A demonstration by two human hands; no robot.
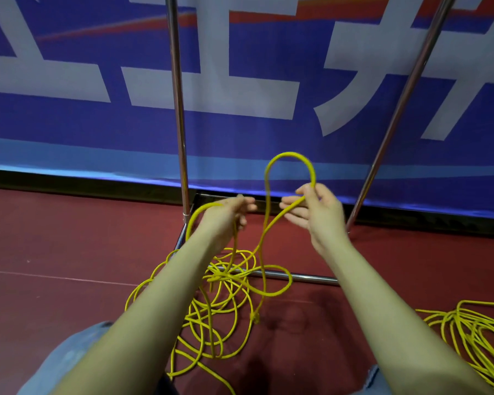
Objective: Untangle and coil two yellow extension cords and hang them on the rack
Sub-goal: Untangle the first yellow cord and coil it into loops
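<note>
- Head view: I am untangling the first cord (234, 283); most of it lies in a loose tangle on the floor just in front of the rack (180, 115).
- My right hand (317, 212) pinches a strand that arches up in a loop (290, 158) above it.
- My left hand (228, 213) has its fingers curled round another strand that drops to the pile.
- Next, I judge, I must draw the loop free of the tangle and lay even coils into one hand.
- Count: two yellow cords, the second (474, 332) heaped on the floor at my right, untouched; one rack, two uprights showing; nothing hung yet.
</note>
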